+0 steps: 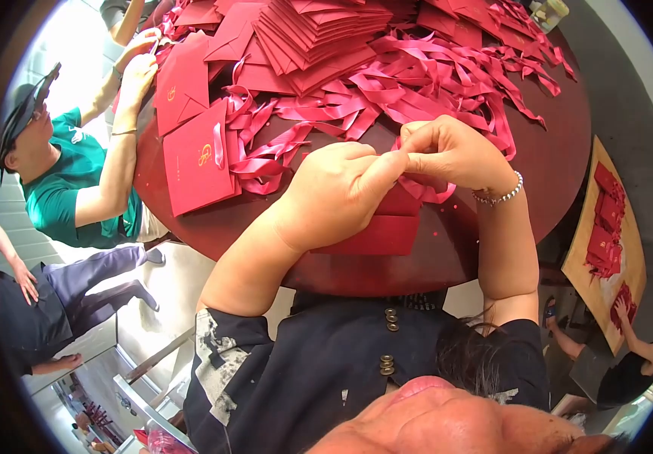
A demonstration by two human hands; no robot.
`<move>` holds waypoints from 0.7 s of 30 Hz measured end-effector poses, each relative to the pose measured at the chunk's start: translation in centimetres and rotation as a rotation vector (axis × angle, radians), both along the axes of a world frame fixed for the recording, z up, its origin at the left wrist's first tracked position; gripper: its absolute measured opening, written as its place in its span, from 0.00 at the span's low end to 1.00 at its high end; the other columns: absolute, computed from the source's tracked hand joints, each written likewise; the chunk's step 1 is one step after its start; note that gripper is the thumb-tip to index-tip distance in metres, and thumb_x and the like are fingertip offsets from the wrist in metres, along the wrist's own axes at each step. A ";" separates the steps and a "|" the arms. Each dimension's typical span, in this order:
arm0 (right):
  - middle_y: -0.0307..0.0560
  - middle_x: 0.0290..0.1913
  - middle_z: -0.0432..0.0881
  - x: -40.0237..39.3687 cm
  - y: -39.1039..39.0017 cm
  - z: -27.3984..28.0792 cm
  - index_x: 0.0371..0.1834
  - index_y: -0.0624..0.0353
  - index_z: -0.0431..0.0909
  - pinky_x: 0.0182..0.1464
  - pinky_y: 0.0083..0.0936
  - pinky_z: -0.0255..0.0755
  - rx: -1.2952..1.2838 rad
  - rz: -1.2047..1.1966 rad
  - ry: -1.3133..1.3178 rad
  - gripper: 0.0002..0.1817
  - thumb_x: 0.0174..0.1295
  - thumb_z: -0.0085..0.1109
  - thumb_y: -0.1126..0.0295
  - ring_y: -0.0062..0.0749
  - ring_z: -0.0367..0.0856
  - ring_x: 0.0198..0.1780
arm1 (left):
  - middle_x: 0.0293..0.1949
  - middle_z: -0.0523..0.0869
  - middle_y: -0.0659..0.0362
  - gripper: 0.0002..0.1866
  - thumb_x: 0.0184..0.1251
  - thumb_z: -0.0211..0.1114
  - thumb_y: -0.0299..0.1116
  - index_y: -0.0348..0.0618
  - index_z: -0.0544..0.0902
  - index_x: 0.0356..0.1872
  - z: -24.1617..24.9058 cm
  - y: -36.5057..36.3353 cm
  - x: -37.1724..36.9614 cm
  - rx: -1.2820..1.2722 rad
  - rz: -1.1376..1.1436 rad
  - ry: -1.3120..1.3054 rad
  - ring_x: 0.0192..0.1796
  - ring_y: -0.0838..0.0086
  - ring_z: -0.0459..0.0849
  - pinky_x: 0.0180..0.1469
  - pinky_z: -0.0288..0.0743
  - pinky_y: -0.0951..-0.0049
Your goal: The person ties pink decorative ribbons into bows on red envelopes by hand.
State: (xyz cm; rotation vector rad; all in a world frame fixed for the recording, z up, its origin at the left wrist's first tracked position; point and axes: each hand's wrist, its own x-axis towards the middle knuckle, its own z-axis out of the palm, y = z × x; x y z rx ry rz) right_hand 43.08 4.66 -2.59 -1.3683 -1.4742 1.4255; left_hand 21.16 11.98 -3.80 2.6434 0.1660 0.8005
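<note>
My left hand is closed, thumb and fingers pinched together, with its tip touching my right hand. The right hand is pinched too, and a beaded bracelet circles its wrist. A red ribbon runs behind the meeting fingertips and loops below them; the exact grip is partly hidden by the fingers. Directly under my hands, near the table's front edge, lies a red paper bag, partly covered by the left hand. Farther left is another red bag with gold lettering and a ribbon handle.
A tall stack of red bags and a heap of ribbons cover the back of the round table. At the left a co-worker in a green shirt handles bags. Another table with red bags stands at the right.
</note>
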 end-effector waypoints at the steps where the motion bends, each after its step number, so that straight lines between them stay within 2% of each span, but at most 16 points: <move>1: 0.34 0.27 0.74 0.0 0.0 -0.2 0.30 0.67 0.85 0.38 0.22 0.66 0.001 -0.007 0.006 0.13 0.67 0.70 0.66 0.18 0.67 0.33 | 0.35 0.87 0.56 0.15 0.55 0.75 0.25 0.41 0.82 0.43 0.0 -0.1 0.0 0.036 0.001 0.014 0.36 0.60 0.87 0.38 0.81 0.65; 6: 0.35 0.30 0.82 1.1 0.6 -1.6 0.34 0.66 0.86 0.41 0.19 0.70 -0.063 0.149 0.140 0.10 0.66 0.70 0.69 0.16 0.75 0.35 | 0.33 0.86 0.57 0.15 0.54 0.75 0.26 0.41 0.82 0.43 -0.2 -0.6 0.2 0.059 0.014 0.002 0.33 0.60 0.85 0.37 0.80 0.64; 11: 0.35 0.35 0.85 1.1 0.6 -2.7 0.39 0.66 0.85 0.47 0.18 0.74 -0.106 0.147 0.184 0.08 0.68 0.67 0.70 0.16 0.80 0.40 | 0.33 0.86 0.56 0.16 0.52 0.77 0.25 0.40 0.82 0.41 0.0 -0.2 0.3 -0.081 -0.073 -0.049 0.35 0.60 0.87 0.37 0.80 0.65; 13: 0.36 0.37 0.86 0.7 0.8 -3.5 0.40 0.66 0.84 0.48 0.17 0.75 -0.135 0.054 0.228 0.08 0.69 0.65 0.71 0.16 0.81 0.41 | 0.33 0.86 0.56 0.16 0.52 0.78 0.25 0.40 0.82 0.41 -0.2 0.2 0.3 -0.084 -0.061 -0.049 0.34 0.60 0.87 0.37 0.80 0.65; 14: 0.35 0.37 0.85 0.2 1.0 -4.0 0.40 0.65 0.84 0.44 0.16 0.74 -0.041 0.005 0.347 0.07 0.69 0.65 0.70 0.14 0.79 0.39 | 0.32 0.87 0.56 0.15 0.52 0.78 0.26 0.40 0.82 0.40 -0.2 0.3 0.3 -0.087 -0.046 -0.051 0.34 0.60 0.87 0.37 0.80 0.65; 15: 0.35 0.37 0.85 0.0 1.2 -4.1 0.40 0.65 0.84 0.44 0.16 0.74 -0.041 0.004 0.348 0.07 0.69 0.65 0.70 0.14 0.79 0.39 | 0.32 0.87 0.56 0.15 0.52 0.78 0.26 0.40 0.82 0.40 -0.3 0.3 0.3 -0.087 -0.047 -0.050 0.34 0.60 0.87 0.37 0.80 0.65; 17: 0.33 0.36 0.85 -0.2 1.7 -4.5 0.42 0.63 0.85 0.40 0.14 0.71 0.009 -0.345 0.245 0.07 0.70 0.65 0.70 0.11 0.77 0.37 | 0.32 0.87 0.56 0.14 0.54 0.78 0.26 0.40 0.82 0.39 -0.4 -0.1 0.3 -0.246 -0.122 -0.024 0.34 0.61 0.87 0.36 0.80 0.66; 19: 0.27 0.34 0.82 0.0 2.4 -5.2 0.44 0.60 0.86 0.34 0.11 0.65 0.084 -0.540 0.238 0.07 0.73 0.64 0.68 0.08 0.70 0.32 | 0.32 0.87 0.56 0.15 0.56 0.78 0.27 0.40 0.82 0.42 -0.4 0.0 0.3 -0.236 -0.113 0.037 0.34 0.61 0.88 0.37 0.80 0.67; 21: 0.26 0.35 0.81 1.2 2.5 -5.2 0.44 0.60 0.86 0.34 0.11 0.64 0.213 -0.665 0.092 0.08 0.73 0.64 0.66 0.07 0.69 0.32 | 0.32 0.88 0.55 0.17 0.58 0.77 0.28 0.40 0.82 0.46 -0.6 0.6 0.5 -0.232 0.085 0.083 0.34 0.61 0.87 0.39 0.80 0.67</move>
